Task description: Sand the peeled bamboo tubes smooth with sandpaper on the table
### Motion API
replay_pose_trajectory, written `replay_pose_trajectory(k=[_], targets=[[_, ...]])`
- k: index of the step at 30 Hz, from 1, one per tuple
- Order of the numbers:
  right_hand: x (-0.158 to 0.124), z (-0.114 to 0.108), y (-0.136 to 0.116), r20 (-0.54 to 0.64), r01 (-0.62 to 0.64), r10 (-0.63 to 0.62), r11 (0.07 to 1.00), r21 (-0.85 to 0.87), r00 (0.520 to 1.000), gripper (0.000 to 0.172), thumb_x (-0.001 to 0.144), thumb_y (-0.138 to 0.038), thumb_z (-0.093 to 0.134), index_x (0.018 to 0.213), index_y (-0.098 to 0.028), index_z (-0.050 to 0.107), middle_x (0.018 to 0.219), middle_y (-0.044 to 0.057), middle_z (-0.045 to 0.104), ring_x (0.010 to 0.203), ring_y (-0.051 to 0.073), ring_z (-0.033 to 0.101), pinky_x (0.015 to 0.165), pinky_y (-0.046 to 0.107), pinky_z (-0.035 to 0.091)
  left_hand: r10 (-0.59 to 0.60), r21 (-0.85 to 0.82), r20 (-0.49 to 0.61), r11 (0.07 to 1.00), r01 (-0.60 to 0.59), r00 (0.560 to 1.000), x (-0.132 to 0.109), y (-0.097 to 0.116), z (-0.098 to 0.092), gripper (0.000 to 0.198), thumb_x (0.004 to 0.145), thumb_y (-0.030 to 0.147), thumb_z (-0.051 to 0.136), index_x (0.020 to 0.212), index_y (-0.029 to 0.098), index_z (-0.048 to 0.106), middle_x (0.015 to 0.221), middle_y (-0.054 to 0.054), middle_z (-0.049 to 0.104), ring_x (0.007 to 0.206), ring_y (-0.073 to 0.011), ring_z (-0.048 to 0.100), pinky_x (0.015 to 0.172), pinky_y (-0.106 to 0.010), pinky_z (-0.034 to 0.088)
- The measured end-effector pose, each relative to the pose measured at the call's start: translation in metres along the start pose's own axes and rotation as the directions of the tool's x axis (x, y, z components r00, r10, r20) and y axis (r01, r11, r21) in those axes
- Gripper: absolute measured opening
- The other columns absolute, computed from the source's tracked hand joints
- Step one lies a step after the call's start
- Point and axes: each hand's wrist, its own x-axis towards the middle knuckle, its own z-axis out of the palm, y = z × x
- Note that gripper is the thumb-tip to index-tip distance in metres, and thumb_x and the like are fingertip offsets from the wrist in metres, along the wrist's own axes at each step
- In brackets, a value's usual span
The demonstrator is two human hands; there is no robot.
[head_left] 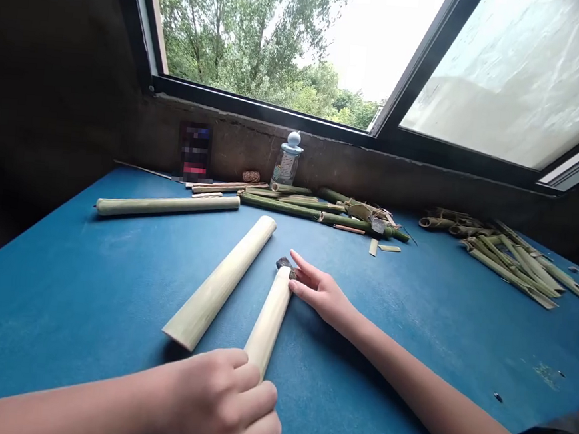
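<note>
My left hand (237,400) is closed around the near end of a pale, split-looking bamboo piece (272,316), which points away from me. At its far end, my right hand (317,286) has its thumb against the bamboo's side and its index finger stretched out. A small dark grey piece (284,263), rough and folded-looking, lies between that thumb and the fingers, against the bamboo's tip; its kind is unclear. The other right fingers are partly hidden. Left of these, a wider pale bamboo piece (221,282) rests on the blue table (88,281).
A longer bamboo length (167,206) lies at the back left. Green bamboo sticks and scraps (290,207) line the wall, with a lidded jar (287,163) and a twine ball (251,176) behind. Split bamboo (511,261) is heaped at the right, below the window (258,104).
</note>
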Motion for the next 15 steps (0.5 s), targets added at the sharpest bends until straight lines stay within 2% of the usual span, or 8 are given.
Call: replay_pose_trajectory(k=[3, 7, 9, 11, 13, 15], targets=[[0.006, 0.004, -0.008, -0.007, -0.052, 0.053, 0.998, 0.045, 0.999, 0.076, 0.090, -0.052, 0.061, 0.155, -0.021, 0.037, 0.147, 0.009, 0.055, 0.137, 0.029, 0.052, 0.115, 0.047, 0.040, -0.024, 0.012, 0.039, 1.000, 0.023, 0.999, 0.000, 0.002, -0.006, 0.018, 0.082, 0.024, 0.058, 0.074, 0.021, 0.041, 0.069, -0.001, 0.047, 0.053, -0.0158, 0.036, 0.047, -0.034, 0.026], [0.024, 0.006, -0.015, 0.052, -0.045, 0.043, 0.998, 0.039, 0.998, 0.057, 0.086, -0.042, 0.066, 0.138, -0.019, 0.061, 0.133, 0.010, 0.067, 0.124, 0.029, 0.062, 0.110, 0.048, 0.045, -0.095, 0.012, 0.086, 0.995, 0.094, 0.992, -0.001, 0.005, -0.015, 0.014, 0.079, 0.021, 0.058, 0.077, 0.021, 0.045, 0.072, -0.002, 0.051, 0.055, -0.0168, 0.039, 0.049, -0.034, 0.029], [0.036, 0.003, -0.013, 0.086, -0.008, 0.006, 1.000, 0.025, 0.996, 0.046, 0.084, -0.037, 0.066, 0.126, -0.018, 0.070, 0.123, 0.009, 0.073, 0.114, 0.028, 0.068, 0.104, 0.047, 0.051, -0.121, 0.018, 0.083, 0.993, 0.120, 0.989, -0.002, 0.006, -0.017, 0.011, 0.079, 0.019, 0.057, 0.078, 0.020, 0.046, 0.071, -0.003, 0.052, 0.055, -0.0173, 0.039, 0.050, -0.034, 0.030], [0.046, -0.001, -0.009, 0.081, 0.048, -0.049, 0.999, 0.009, 0.996, 0.040, 0.086, -0.033, 0.061, 0.120, -0.017, 0.072, 0.116, 0.010, 0.076, 0.106, 0.027, 0.071, 0.098, 0.046, 0.055, -0.105, 0.011, 0.066, 0.994, 0.104, 0.992, -0.004, 0.005, -0.016, 0.011, 0.080, 0.018, 0.055, 0.077, 0.020, 0.046, 0.069, -0.002, 0.050, 0.054, -0.0172, 0.038, 0.049, -0.034, 0.029], [0.052, -0.004, -0.005, 0.032, 0.129, -0.128, 0.992, -0.016, 0.991, 0.038, 0.092, -0.029, 0.051, 0.122, -0.016, 0.070, 0.118, 0.011, 0.075, 0.108, 0.025, 0.071, 0.099, 0.046, 0.054, -0.079, 0.008, 0.060, 0.997, 0.078, 0.995, -0.005, 0.003, -0.015, 0.012, 0.081, 0.017, 0.055, 0.076, 0.020, 0.045, 0.069, -0.002, 0.049, 0.053, -0.0166, 0.037, 0.048, -0.033, 0.028], [0.048, -0.002, -0.006, -0.004, 0.232, -0.233, 0.971, -0.057, 0.973, 0.037, 0.097, -0.025, 0.043, 0.123, -0.016, 0.067, 0.121, 0.012, 0.073, 0.115, 0.024, 0.068, 0.105, 0.048, 0.050, -0.070, 0.014, 0.071, 0.997, 0.069, 0.995, -0.006, 0.000, -0.014, 0.015, 0.082, 0.016, 0.056, 0.074, 0.020, 0.044, 0.069, -0.002, 0.050, 0.052, -0.0156, 0.037, 0.048, -0.033, 0.028]])
